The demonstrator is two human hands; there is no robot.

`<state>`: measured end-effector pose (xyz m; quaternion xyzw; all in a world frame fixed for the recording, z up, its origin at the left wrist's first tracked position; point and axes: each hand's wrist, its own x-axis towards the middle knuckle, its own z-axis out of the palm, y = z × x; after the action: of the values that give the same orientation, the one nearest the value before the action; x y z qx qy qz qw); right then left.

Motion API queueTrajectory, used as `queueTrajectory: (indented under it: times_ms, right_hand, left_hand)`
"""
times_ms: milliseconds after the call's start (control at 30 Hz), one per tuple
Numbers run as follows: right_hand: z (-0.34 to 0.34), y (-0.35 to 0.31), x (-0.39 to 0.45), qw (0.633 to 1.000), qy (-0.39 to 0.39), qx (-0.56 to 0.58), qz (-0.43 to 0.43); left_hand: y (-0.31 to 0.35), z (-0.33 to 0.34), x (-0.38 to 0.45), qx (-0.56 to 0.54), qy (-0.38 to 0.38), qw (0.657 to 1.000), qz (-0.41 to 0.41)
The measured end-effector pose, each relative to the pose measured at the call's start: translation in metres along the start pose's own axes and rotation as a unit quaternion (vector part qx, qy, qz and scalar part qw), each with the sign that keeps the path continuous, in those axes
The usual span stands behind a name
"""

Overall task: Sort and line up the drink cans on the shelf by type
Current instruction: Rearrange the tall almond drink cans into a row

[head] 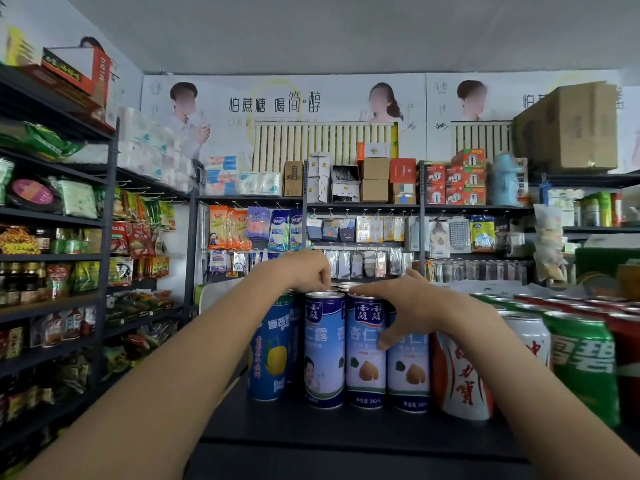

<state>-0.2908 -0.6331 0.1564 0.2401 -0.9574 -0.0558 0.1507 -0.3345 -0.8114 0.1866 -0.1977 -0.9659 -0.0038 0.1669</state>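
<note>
From my remote seat I record the cans on a dark, matte shelf top (pixel 311 434), standing upright in a front row, sides touching or nearly so. From the left: a tall slim blue can with a yellow fruit print (pixel 272 348), then three tall slim blue-and-white almond-drink cans, the first (pixel 324 348), the middle one (pixel 365 355) and the third (pixel 408 372), all smooth glossy cylinders with bright metal rims. Just right of them stands a wider white can with orange-red lettering (pixel 464 379), then a wide green can (pixel 585 362), with further green and red cans in rows behind it at the right edge.

The left hand (pixel 308 271) reaches over the blue cans with fingertips curled down onto can tops in the row behind; I cannot tell which can it touches, nor whether it pinches one. The right hand (pixel 412 303) is curled over the third almond-drink can, thumb against the middle one's face and fingers draped over the rims.

A bare strip of shelf runs in front of the row to its front edge. Left of the yellow-fruit can the surface is also bare up to the shelf's left edge.
</note>
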Motion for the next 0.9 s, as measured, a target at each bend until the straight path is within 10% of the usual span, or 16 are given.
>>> queueTrajectory:
  times_ms: [900]
  right_hand:
    - [0.019, 0.025, -0.032, 0.994, 0.102, 0.008, 0.041]
  left_hand:
    - [0.033, 0.033, -0.054, -0.015, 0.074, 0.996, 0.043]
